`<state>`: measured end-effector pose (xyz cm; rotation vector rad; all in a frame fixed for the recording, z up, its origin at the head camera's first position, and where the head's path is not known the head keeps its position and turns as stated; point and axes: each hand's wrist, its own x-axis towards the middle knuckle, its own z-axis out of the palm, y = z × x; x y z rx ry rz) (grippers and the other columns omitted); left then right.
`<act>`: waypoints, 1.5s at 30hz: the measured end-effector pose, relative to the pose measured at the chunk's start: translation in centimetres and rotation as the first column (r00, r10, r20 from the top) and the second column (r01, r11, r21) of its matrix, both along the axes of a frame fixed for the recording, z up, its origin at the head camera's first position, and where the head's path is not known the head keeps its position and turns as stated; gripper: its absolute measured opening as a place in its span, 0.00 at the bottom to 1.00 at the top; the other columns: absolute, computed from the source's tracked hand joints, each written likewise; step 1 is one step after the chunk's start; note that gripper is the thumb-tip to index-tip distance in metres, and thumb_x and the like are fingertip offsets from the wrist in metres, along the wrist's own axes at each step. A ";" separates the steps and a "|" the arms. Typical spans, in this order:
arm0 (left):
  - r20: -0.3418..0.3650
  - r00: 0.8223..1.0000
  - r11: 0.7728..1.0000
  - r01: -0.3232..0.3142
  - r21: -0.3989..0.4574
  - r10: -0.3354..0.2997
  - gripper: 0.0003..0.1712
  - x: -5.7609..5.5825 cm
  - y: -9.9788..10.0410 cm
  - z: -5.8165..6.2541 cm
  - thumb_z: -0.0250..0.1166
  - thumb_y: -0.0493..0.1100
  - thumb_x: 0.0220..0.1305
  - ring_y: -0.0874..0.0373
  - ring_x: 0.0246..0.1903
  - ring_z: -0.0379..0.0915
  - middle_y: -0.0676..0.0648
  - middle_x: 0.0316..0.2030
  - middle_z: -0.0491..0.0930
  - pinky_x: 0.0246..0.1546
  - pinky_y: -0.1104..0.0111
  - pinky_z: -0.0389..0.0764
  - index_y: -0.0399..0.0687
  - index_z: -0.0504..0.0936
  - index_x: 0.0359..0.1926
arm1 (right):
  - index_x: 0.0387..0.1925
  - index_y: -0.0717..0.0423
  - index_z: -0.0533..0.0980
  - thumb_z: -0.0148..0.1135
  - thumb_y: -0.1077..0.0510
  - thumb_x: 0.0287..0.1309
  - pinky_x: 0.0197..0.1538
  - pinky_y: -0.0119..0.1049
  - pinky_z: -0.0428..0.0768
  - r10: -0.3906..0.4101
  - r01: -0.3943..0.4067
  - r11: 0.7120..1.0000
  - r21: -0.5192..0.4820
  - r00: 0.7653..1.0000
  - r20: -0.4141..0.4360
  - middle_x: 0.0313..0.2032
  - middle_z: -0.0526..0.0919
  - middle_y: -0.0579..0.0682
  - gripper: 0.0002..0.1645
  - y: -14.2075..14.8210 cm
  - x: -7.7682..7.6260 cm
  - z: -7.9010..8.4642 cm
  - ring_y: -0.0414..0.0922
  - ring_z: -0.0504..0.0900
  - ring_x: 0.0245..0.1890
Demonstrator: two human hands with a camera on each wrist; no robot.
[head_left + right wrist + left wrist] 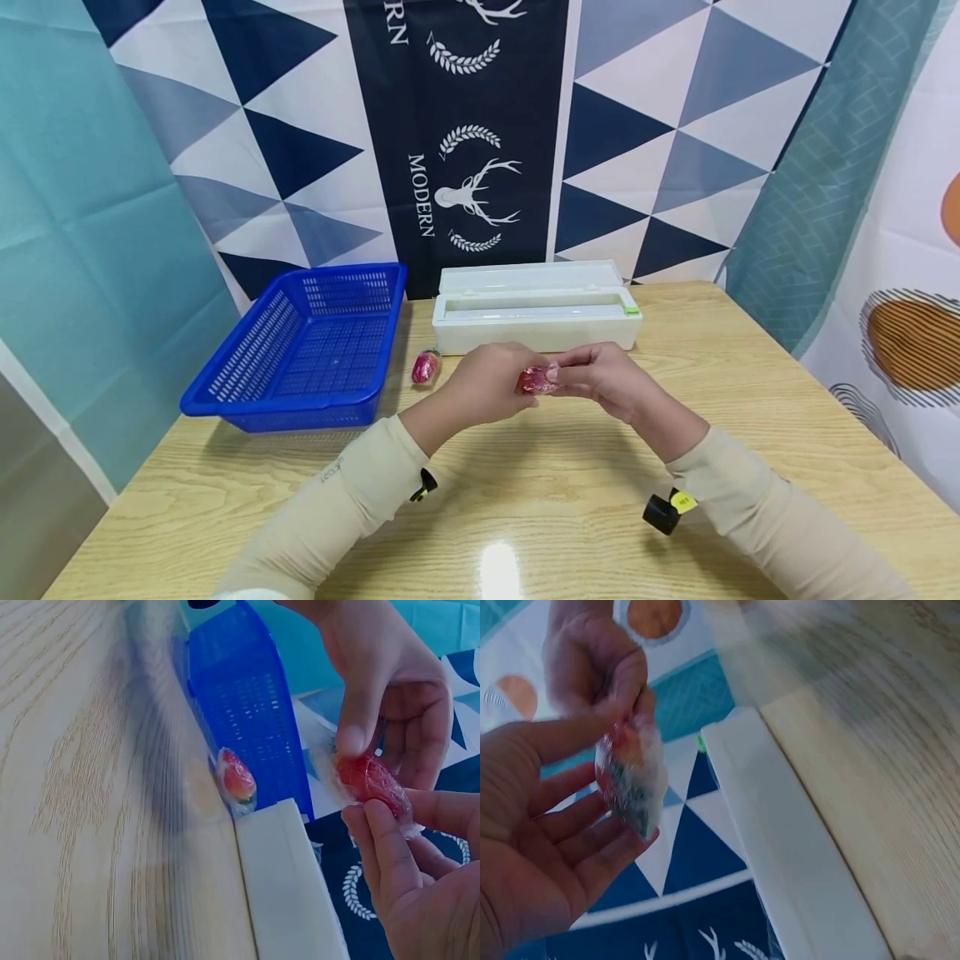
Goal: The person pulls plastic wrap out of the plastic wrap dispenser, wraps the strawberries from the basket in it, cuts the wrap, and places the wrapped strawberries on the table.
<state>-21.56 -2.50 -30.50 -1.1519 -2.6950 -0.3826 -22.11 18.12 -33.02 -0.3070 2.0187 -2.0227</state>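
Observation:
A red strawberry (534,380) wrapped in clear cling film is held up between both hands, just in front of a long white cling film box (536,336). My left hand (486,385) grips it, thumb lying along the wrapped side in the right wrist view. From the other end my right hand (606,377) pinches the fruit and its film with thumb and fingertips. Green leaves show through the wrap (634,787) in the left wrist view. A second wrapped strawberry (426,367) lies on the table left of the box.
A blue plastic basket (300,408) with perforated sides stands on the wooden table (480,508) at the left. The white box's lid (528,276) is raised at the back. Patterned cloth (300,125) hangs behind the table, with more cloth on both sides.

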 end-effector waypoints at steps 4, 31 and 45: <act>-0.116 0.993 0.998 -0.012 -0.058 0.005 0.21 0.4 0.3 -0.2 0.74 0.45 0.55 0.62 0.40 0.79 0.53 0.42 0.84 0.39 0.71 0.79 0.51 0.84 0.51 | 0.44 0.72 0.80 0.61 0.69 0.61 0.48 0.38 0.81 0.012 -0.012 1.000 -0.009 1.000 0.026 0.39 0.85 0.53 0.11 -0.1 0.1 -0.1 0.43 0.85 0.38; -0.037 0.988 0.985 -0.151 -0.088 0.148 0.23 -0.6 -2.8 -0.9 0.76 0.50 0.52 0.57 0.40 0.79 0.49 0.41 0.84 0.45 0.65 0.80 0.47 0.85 0.48 | 0.63 0.60 0.71 0.73 0.47 0.52 0.60 0.56 0.71 0.320 0.342 0.591 0.731 0.732 -0.601 0.62 0.72 0.61 0.40 -0.2 1.1 -0.8 0.60 0.70 0.61; -0.120 0.976 0.975 -0.194 -0.105 0.181 0.11 -1.6 -6.0 -3.5 0.71 0.43 0.52 0.56 0.29 0.72 0.49 0.30 0.75 0.33 0.64 0.76 0.44 0.84 0.37 | 0.63 0.59 0.71 0.70 0.43 0.54 0.62 0.61 0.64 0.404 0.446 0.509 0.737 0.632 -0.661 0.67 0.63 0.66 0.40 1.4 1.0 -1.7 0.64 0.63 0.64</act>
